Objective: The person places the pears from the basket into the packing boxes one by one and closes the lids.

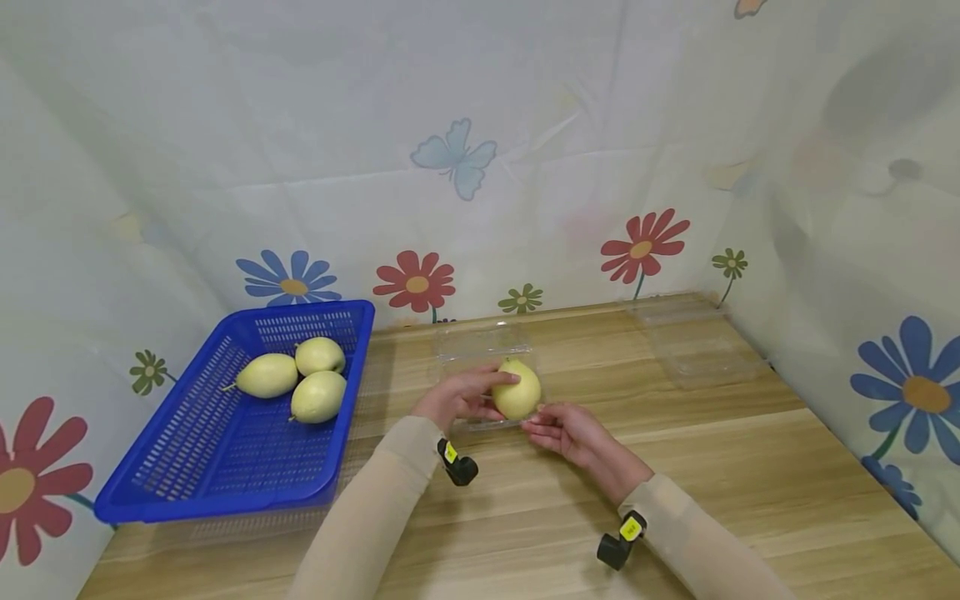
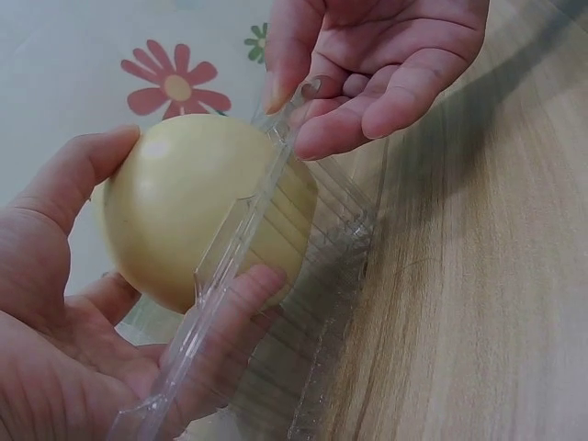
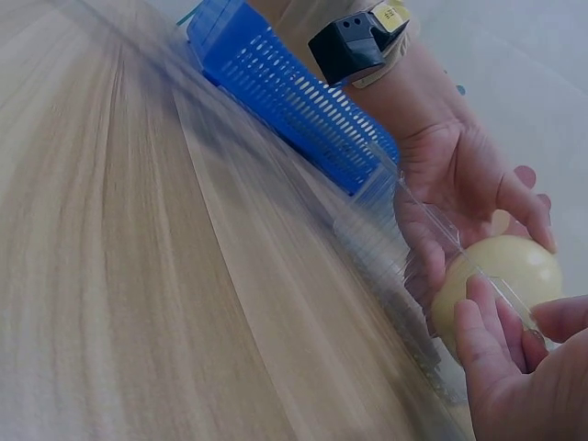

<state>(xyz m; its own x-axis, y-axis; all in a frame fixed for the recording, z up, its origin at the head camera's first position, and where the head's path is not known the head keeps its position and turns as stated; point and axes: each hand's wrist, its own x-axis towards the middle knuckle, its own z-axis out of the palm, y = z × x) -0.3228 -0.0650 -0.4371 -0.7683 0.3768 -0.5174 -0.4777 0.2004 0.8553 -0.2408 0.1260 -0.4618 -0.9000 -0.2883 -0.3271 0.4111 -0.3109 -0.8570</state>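
Pear [image 1: 517, 390], pale yellow, one, in the left hand [image 1: 468, 395]; it lies between the two hands, to the right of the left hand's palm and just beyond the right hand's fingertips, at the near edge of a clear plastic container. Whether its underside rests on the plastic cannot be told.

Hands, two. Left: partly closed, thumb on one side of the pear and fingers curled about the other, some seen through the plastic. Right hand [image 1: 566, 429]: thumb and fingers nearly together, pinching the rim of the container beside the pear.

Clear plastic containers, two: one at the hands [image 1: 483, 337], one apart at the far right [image 1: 701, 342] of the wooden counter [image 1: 720, 450].

Further pears, three [image 1: 318, 397], grouped near the far right corner inside the basket.

Blue basket, one [image 1: 217, 503], slotted walls, on the counter left of the hands.

Wrist cameras, two [image 1: 459, 467], black with yellow labels, one per wrist.

Wall covering [image 1: 525, 100], white, printed with flowers and one blue butterfly [image 1: 456, 158]
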